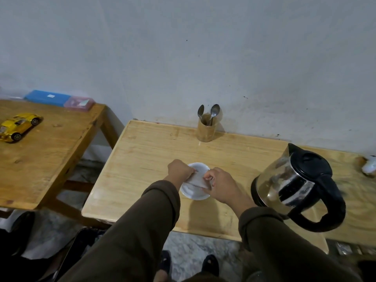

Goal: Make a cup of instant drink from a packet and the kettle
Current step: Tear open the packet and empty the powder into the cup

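Over the wooden table (142, 151), left hand (179, 169) and right hand (219, 184) pinch a packet (196, 180) above the cup (193, 193).

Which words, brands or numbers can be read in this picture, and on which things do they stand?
No text can be read.
Blue box: a small white label, too small and blurred to read.
Pink case: print too blurred to read.
Packet held by both hands over the cup: no legible print.
Kettle: no marking visible.

One head-worn wide-angle view looks forward and steeply down over the tabletop (154, 143), close above it, wall beyond.
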`<state>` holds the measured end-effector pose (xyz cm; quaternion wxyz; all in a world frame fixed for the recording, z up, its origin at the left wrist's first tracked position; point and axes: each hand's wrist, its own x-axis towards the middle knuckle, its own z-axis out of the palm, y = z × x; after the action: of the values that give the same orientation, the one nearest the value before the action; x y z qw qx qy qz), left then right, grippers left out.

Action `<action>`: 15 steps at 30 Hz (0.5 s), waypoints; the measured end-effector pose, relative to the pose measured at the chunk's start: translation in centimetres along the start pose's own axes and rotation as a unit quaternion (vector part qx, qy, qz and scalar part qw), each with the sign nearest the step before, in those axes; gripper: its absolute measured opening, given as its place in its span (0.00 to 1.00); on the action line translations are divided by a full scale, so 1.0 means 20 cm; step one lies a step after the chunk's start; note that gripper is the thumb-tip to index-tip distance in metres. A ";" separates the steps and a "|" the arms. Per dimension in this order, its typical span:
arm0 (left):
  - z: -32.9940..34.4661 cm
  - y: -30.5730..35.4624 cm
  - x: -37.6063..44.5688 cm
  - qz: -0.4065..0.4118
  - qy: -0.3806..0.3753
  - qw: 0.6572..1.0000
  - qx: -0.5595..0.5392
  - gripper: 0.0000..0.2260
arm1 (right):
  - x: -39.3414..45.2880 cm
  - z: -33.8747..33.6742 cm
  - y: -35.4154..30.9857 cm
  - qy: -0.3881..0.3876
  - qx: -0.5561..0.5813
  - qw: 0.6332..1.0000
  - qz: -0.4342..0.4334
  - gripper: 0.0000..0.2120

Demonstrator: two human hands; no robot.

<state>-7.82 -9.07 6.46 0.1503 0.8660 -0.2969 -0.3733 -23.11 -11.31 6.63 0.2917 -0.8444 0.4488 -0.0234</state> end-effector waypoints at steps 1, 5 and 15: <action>0.00 0.01 0.00 -0.001 -0.001 1.000 -0.004 0.22 | 0.00 0.00 0.00 0.009 -0.005 1.000 -0.003 0.11; -0.01 0.02 0.02 -0.015 -0.021 0.998 -0.064 0.28 | 0.02 -0.02 0.00 0.032 -0.009 0.999 0.001 0.09; -0.08 -0.06 -0.01 -0.018 -0.044 0.954 -0.295 0.23 | 0.08 -0.03 -0.02 0.049 0.028 0.998 0.030 0.10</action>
<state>-6.22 -8.01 7.15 0.3792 0.7710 -0.1646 -0.4844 -21.98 -12.71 7.04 0.2932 -0.8199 0.4869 -0.0685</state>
